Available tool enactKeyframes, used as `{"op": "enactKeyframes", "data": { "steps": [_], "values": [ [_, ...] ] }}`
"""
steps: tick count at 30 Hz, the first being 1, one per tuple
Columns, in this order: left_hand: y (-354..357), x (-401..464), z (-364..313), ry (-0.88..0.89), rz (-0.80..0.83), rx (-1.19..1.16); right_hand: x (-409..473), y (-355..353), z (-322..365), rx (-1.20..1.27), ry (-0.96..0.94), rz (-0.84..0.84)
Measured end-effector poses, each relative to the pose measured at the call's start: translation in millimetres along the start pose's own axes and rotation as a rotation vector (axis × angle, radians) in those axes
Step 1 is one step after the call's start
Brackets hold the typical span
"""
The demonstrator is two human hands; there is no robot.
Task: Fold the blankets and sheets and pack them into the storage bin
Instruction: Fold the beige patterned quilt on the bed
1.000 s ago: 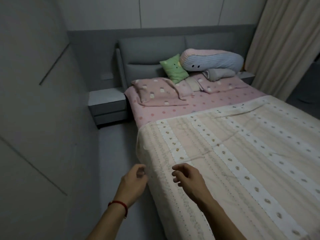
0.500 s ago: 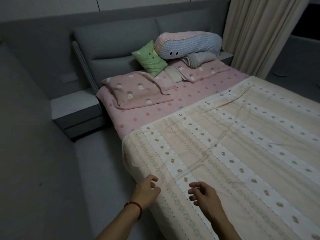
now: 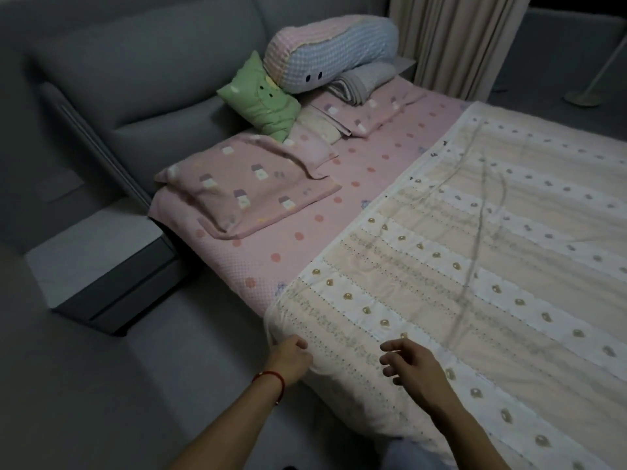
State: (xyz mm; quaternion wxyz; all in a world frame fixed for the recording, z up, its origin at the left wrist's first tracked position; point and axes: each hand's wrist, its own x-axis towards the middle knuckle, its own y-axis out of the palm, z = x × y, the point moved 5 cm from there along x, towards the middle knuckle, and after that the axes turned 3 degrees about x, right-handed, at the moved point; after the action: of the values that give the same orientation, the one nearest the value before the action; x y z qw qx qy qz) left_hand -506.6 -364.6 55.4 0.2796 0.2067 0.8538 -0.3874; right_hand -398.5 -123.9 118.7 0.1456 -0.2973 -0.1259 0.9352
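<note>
Across a dim bedroom, bed [image 3: 237, 266] filling most of the view, grey headboard [image 3: 152, 96] behind and low nightstand [image 3: 95, 262] at its side. Spread flat over the near two thirds, striped cream blanket [image 3: 475, 266], creased but unfolded, with pink dotted sheet [image 3: 373, 164] bare above it. Against the headboard, pink pillow [image 3: 244, 188], green cushion [image 3: 261, 100], long blue-and-pink bolster [image 3: 332, 52] and a folded grey cloth [image 3: 363, 83]. Curtain [image 3: 451, 39] at far right. No storage bin anywhere in sight. At the blanket's near corner, left hand [image 3: 288, 359], red cord [image 3: 271, 385] on the wrist, now curled down onto the hem, apparently pinching it; a second ago short of the edge and empty. Right hand [image 3: 412, 366] now over the blanket top, fingers loosely bent and half spread, nothing held, contact with the cloth unclear. Seemingly the very start of the first fold: corner taken, whole blanket yet to lift, folding and packing all ahead.
</note>
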Motion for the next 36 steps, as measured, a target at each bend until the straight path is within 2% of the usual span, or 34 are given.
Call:
{"op": "enactKeyframes", "data": {
  "steps": [7, 11, 17, 21, 26, 32, 36],
  "values": [
    [-48, 97, 18, -0.049, 0.040, 0.145, 50, 62, 15, 0.008, 0.098, 0.006],
    [-49, 172, 39, -0.120, 0.040, 0.103, 101, 91, -15, -0.061, 0.194, 0.109],
    [-44, 267, 59, -0.197, 0.027, 0.070, 118, 97, -57, -0.068, 0.398, 0.034],
    [-33, 331, 69, -0.132, 0.065, 0.221, 113, 102, -71, -0.059, 0.515, -0.059],
    [-33, 364, 71, -0.077, 0.021, 0.427, 104, 125, -72, -0.043, 0.623, -0.151],
    [-52, 356, 68, 0.159, 0.079, 0.595, 117, 185, -28, -0.044, 0.543, -0.188],
    [-66, 341, 64, 0.233, 0.191, 0.483, 135, 224, 6, 0.024, 0.499, -0.190]
  ]
}}
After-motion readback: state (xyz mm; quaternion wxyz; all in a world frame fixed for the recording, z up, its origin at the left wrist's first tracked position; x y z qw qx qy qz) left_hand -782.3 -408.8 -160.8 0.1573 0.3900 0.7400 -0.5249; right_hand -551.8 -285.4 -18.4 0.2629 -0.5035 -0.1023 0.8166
